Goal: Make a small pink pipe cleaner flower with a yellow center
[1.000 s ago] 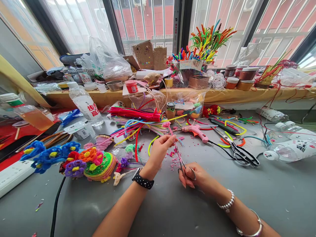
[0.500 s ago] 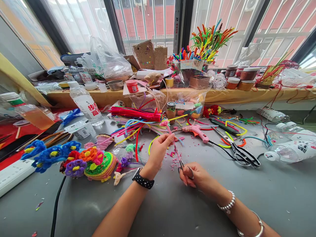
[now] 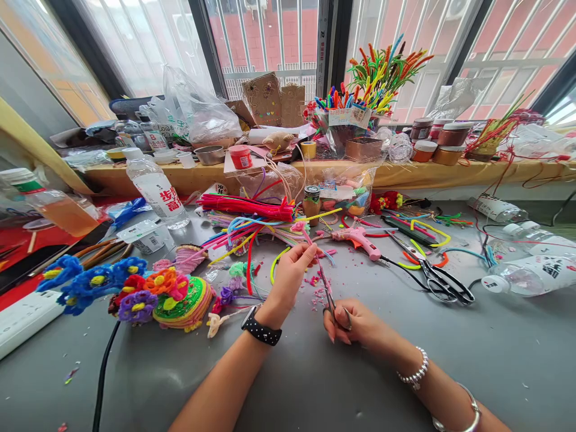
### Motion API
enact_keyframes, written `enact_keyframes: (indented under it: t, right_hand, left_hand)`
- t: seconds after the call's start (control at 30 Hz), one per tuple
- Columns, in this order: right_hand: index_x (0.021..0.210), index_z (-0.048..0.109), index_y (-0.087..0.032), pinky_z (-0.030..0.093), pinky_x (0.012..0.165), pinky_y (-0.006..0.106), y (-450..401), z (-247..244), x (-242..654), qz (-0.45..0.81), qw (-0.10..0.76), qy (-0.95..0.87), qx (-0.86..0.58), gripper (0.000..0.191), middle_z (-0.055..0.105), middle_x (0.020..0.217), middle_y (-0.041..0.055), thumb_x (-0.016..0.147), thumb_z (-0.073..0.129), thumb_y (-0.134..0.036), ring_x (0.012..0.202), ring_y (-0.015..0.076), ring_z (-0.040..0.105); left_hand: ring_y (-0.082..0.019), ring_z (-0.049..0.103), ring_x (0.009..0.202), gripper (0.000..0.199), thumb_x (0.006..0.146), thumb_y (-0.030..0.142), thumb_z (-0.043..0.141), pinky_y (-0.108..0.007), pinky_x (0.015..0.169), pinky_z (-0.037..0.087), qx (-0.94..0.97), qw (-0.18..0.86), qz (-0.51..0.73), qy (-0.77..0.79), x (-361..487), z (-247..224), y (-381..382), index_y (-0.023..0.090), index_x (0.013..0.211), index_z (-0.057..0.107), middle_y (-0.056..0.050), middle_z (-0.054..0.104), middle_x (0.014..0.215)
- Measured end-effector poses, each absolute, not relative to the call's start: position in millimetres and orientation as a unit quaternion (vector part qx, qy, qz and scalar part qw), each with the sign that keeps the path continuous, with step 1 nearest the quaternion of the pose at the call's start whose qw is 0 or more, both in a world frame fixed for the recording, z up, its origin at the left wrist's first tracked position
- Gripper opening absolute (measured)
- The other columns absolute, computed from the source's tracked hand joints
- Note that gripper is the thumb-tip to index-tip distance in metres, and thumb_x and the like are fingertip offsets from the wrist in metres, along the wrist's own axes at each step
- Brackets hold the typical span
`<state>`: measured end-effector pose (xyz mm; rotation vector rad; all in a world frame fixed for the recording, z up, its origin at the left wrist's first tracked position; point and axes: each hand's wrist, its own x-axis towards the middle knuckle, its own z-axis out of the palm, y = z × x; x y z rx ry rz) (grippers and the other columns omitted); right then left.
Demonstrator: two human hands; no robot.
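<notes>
My left hand (image 3: 292, 270) pinches a pink pipe cleaner (image 3: 297, 228), whose fuzzy end sticks up beyond my fingers. My right hand (image 3: 348, 323) is closed on the handles of small scissors (image 3: 327, 291). Their blades point up and away, close against the pipe cleaner by my left fingertips; whether they touch it I cannot tell. Pink fuzz scraps (image 3: 317, 294) lie scattered on the grey table beneath. Left of my left hand sits a bunch of pipe-cleaner flowers (image 3: 139, 306) with a green and yellow base.
Behind my hands lie a bundle of red pipe cleaners (image 3: 247, 207) and a pink glue gun (image 3: 364, 243). Large scissors (image 3: 438, 282) rest to the right, near fallen plastic bottles (image 3: 531, 276). A water bottle (image 3: 155, 189) stands at left. A black cable (image 3: 103, 372) crosses the table.
The scissors in my right hand have shifted slightly, their blades now reaching higher along the pink pipe cleaner. My left hand has barely moved.
</notes>
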<state>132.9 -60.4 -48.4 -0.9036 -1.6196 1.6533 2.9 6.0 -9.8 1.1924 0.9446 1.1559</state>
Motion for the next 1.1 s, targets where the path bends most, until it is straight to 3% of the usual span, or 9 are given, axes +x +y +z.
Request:
enact_keyframes:
  t: [0.57,1.1]
  right_hand:
    - [0.047,0.046,-0.014,0.018,0.04,0.021,-57.9,-48.9,133.3,0.611,0.356,-0.591,-0.387,0.055,0.031,0.039,-0.0065,0.071,0.042,-0.064,0.038,0.0047,0.025]
    - [0.073,0.051,-0.011,0.016,0.037,0.018,-61.9,-45.2,135.5,0.673,0.285,-0.617,-0.291,0.07,0.04,0.049,-0.004,0.064,0.029,-0.076,0.041,0.0043,0.023]
  left_hand:
    - [-0.009,0.044,0.061,0.02,0.07,0.035,0.055,-0.021,0.061,0.035,0.511,0.562,0.508,0.406,1.3,-10.6,8.0,0.016,0.068,0.061,0.001,0.054,0.066]
    - [-0.009,0.043,0.061,0.02,0.07,0.033,0.055,-0.021,0.062,0.035,0.538,0.606,0.447,0.379,2.8,-6.1,3.6,0.016,0.062,0.06,0.001,0.054,0.064]
